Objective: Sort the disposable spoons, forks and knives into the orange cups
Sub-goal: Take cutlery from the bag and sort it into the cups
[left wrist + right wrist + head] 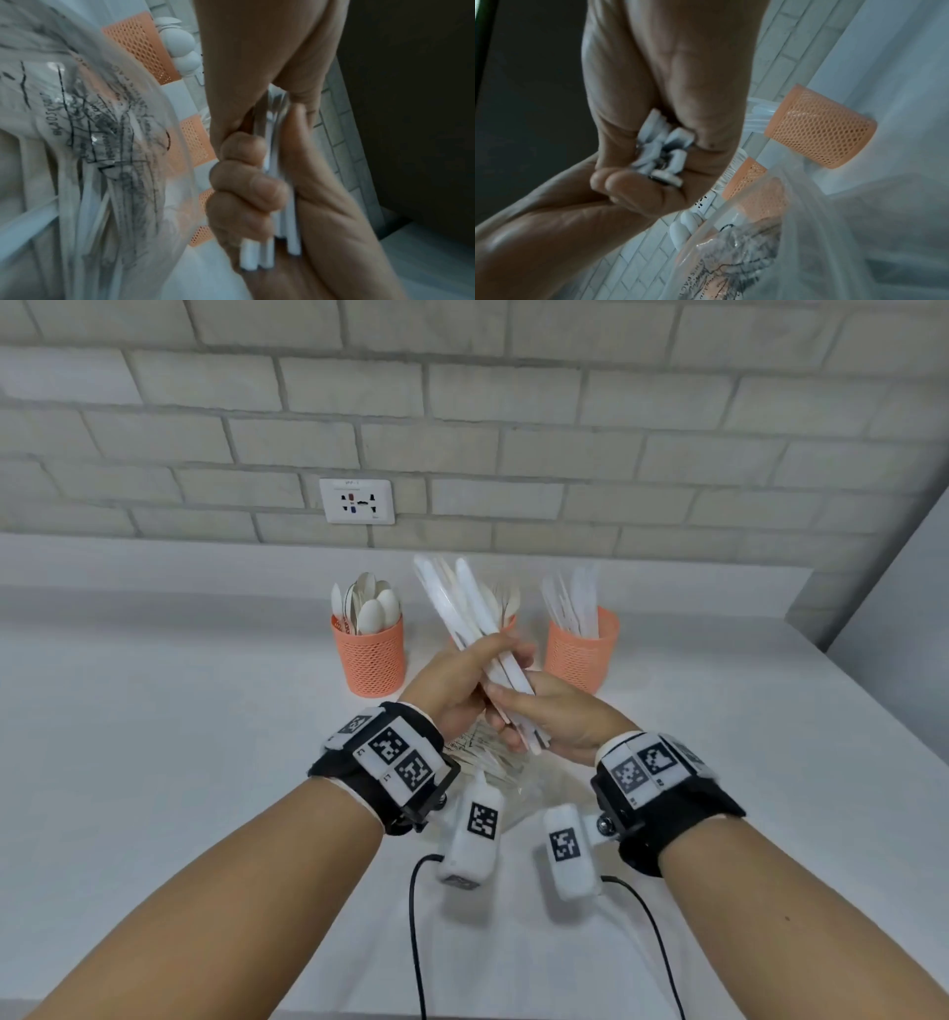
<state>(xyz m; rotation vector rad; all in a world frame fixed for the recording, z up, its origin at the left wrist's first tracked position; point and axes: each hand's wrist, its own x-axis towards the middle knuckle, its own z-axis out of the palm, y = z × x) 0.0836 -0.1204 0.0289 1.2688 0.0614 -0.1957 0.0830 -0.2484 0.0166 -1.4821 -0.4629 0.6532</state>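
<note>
Item: knife bundle point(464, 613), light, stiff, slippery; my left hand point(457, 683) and right hand point(557, 716) both clasp its handle end, blades fanning above my grip.

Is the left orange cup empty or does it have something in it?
Filled. White spoons stand bowl-up, crowded above the left cup rim.

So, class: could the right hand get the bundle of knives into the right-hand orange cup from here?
Probably yes. The right hand grips the bundle of knives together with the left hand; nothing stands between them and the right-hand orange cup, though it already holds knives.
</note>
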